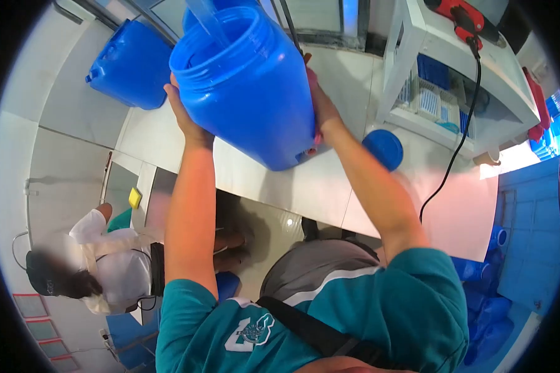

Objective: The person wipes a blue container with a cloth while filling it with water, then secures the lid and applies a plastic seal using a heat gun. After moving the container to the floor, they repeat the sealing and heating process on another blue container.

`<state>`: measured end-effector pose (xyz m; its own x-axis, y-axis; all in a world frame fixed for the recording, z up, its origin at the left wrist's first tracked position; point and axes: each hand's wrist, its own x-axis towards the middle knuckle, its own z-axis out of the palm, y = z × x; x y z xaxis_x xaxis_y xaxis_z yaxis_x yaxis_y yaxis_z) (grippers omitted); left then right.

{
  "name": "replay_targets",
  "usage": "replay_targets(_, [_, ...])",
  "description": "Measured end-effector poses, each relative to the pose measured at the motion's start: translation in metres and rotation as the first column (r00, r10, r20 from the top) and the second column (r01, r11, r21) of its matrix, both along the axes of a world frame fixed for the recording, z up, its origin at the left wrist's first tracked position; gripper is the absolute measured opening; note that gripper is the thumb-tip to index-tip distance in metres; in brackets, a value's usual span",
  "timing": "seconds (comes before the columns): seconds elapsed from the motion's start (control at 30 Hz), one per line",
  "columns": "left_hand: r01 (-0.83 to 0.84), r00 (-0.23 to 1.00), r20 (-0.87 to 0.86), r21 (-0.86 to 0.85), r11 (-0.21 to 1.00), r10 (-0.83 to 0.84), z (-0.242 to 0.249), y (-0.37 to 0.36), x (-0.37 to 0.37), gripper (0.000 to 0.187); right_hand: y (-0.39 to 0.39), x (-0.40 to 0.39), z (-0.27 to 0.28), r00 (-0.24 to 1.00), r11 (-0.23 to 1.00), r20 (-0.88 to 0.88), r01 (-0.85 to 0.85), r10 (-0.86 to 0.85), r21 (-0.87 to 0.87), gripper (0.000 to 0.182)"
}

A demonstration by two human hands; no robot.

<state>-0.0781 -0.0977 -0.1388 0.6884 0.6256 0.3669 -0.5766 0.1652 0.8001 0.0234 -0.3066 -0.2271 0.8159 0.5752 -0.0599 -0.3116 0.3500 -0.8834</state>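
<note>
A large blue plastic container with a wide, threaded, uncapped mouth is tilted over the white counter, its mouth toward the far side. My left hand presses on its left side and my right hand grips its right side, most fingers hidden behind it. Something clear, like a stream of water or a clear tube, comes down into the mouth from the top. Small reddish bits show beside my right palm and low on the container. A round blue lid lies on the counter right of my right forearm.
Another blue jug stands at the back left. A white cabinet with baskets inside carries a red heat gun, its black cord trailing over the counter. A person in white works at the left, near a yellow sponge.
</note>
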Motion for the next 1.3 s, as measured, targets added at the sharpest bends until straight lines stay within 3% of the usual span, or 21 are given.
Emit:
replay_targets(0.07, [-0.021,1.0,0.004,-0.013,1.0,0.021,-0.003,-0.001,-0.001,0.065,-0.013,-0.034,-0.013,0.986,0.998,0.157,0.064,-0.064,0.01,0.083])
replay_targets(0.1, [-0.014,1.0,0.012,-0.011,1.0,0.015,-0.003,-0.002,-0.002,0.065,-0.019,-0.057,0.006,0.866,0.971,0.44,0.212,-0.239,0.109,0.078])
replay_targets(0.17, [-0.004,1.0,0.029,-0.005,1.0,0.004,-0.004,-0.001,-0.001,0.065,-0.02,-0.059,0.049,0.514,0.896,0.749,0.37,-0.419,0.248,0.066])
replay_targets(0.23, [0.08,0.995,0.057,0.029,0.996,-0.081,-0.005,0.003,-0.001,0.065,-0.018,-0.031,0.108,0.508,0.934,0.811,0.336,-0.29,0.123,0.054])
replay_targets(0.33, [0.075,0.997,0.025,-0.029,0.997,-0.075,-0.002,0.0,-0.002,0.066,0.004,0.036,0.166,0.807,0.977,0.569,-0.046,0.159,-0.209,0.043])
replay_targets(0.43, [0.093,0.996,0.002,0.013,0.996,-0.093,-0.005,0.007,-0.002,0.068,0.022,0.055,0.184,0.895,0.897,0.268,-0.247,0.356,-0.367,0.044])
replay_targets(0.47, [0.09,0.996,0.009,0.018,0.996,-0.09,-0.008,0.01,-0.003,0.068,0.02,0.051,0.179,0.892,0.898,0.277,-0.246,0.357,-0.364,0.044])
replay_targets(0.53, [0.097,0.995,0.037,-0.027,0.995,-0.096,-0.008,0.01,-0.001,0.068,0.007,0.034,0.149,0.735,0.985,0.668,-0.173,0.121,0.012,0.046])
replay_targets(0.63, [0.076,0.996,0.038,0.022,0.997,-0.077,-0.007,0.006,0.002,0.071,-0.009,-0.036,0.112,0.332,0.893,0.864,0.375,-0.38,0.248,0.043])
replay_targets(0.7, [0.066,0.997,0.021,0.064,0.996,-0.068,-0.012,0.01,0.004,0.073,-0.003,-0.074,0.095,-0.074,0.759,0.955,0.591,-0.287,0.274,0.043])
replay_targets(0.8, [0.15,0.988,-0.029,-0.065,0.986,-0.152,-0.015,0.025,-0.002,0.083,0.024,-0.101,0.09,-0.352,0.742,0.933,0.606,-0.074,0.287,0.045])
replay_targets(0.87, [0.188,0.982,-0.032,0.033,0.982,-0.187,0.011,0.032,-0.011,0.092,0.039,-0.111,0.091,-0.462,0.776,0.885,0.538,-0.055,0.329,0.045])
replay_targets(0.9, [0.482,0.876,0.02,-0.013,0.876,-0.482,0.024,0.043,-0.032,0.095,0.043,-0.115,0.089,-0.547,0.746,0.834,0.583,0.067,0.323,0.043])
replay_targets(0.93, [0.3,0.945,-0.139,0.01,0.954,-0.296,0.047,0.036,-0.055,0.096,0.046,-0.118,0.089,-0.617,0.711,0.763,0.623,0.19,0.327,0.042])
replay_targets(1.0, [0.009,0.985,-0.161,0.396,0.918,0.06,0.048,0.044,-0.087,0.082,0.047,-0.122,0.099,-0.623,0.706,0.756,0.627,0.2,0.33,0.049])
replay_targets(1.07, [-0.408,0.87,-0.095,0.411,0.815,0.484,0.033,0.028,-0.116,0.07,0.047,-0.132,0.127,-0.576,0.722,0.773,0.65,0.266,0.236,0.052])
replay_targets(1.1, [-0.337,0.93,-0.044,0.293,0.895,0.365,0.029,-0.02,-0.122,0.067,0.048,-0.137,0.139,-0.551,0.736,0.778,0.653,0.302,0.177,0.05])
replay_targets(1.13, [-0.241,0.97,0.023,0.17,0.956,0.24,0.028,-0.068,-0.118,0.064,0.069,-0.149,0.142,-0.338,0.852,0.941,0.497,0.015,0.165,0.043])
replay_targets(1.17, [-0.135,0.99,-0.027,0.034,0.99,0.136,0.027,-0.074,-0.116,0.065,0.067,-0.146,0.146,-0.279,0.907,0.959,0.389,-0.052,0.162,0.035])
replay_targets(1.23, [-0.074,0.996,-0.047,0.06,0.995,0.077,0.017,-0.064,-0.111,0.066,0.043,-0.138,0.166,-0.216,0.948,0.97,0.272,-0.109,0.167,0.028])
replay_targets(1.3, [0.05,0.995,-0.097,0.126,0.991,-0.038,0.006,-0.045,-0.094,0.069,-0.002,-0.123,0.186,0.201,0.997,0.977,-0.029,-0.071,0.078,0.019])
